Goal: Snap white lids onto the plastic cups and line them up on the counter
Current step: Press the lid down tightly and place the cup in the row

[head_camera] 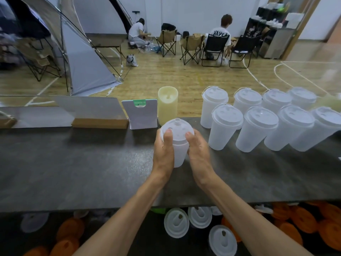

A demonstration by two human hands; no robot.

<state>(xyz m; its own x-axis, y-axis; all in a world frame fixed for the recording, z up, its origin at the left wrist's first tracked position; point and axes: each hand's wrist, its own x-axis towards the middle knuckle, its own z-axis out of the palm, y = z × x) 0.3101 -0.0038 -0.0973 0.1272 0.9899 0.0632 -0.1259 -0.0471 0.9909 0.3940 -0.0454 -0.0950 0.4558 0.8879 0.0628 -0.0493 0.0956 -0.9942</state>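
From the head camera, a person stands at a dark counter [73, 163] and holds one plastic cup [180, 152] with both hands. The cup is near the middle of the counter, closer to the far edge than the near edge. It has a white lid [176, 131] on top.

The left hand [164, 152] is wrapped around the left side of the cup. Its thumb is pressed down on the lid, and its other fingers are hidden behind the cup. The right hand [198, 150] is on the right side of the cup. Its thumb is also on the lid, and its fingers curl around the far side, where they cannot be seen.

Toward the far right corner of the counter stand more cups with lids [258, 119]. There are eight of them, set in two rows, close together and upright. The row nearer the person starts just to the right of the held cup.

At the far edge, just behind the held cup, stands a tall pale yellow candle [168, 104]. Left of it stands a small white stand [141, 114] with a green mark, and then a clear sign in a wooden base [99, 122].

Below the near edge of the counter lie loose white lids [176, 222] and orange lids [306, 220].
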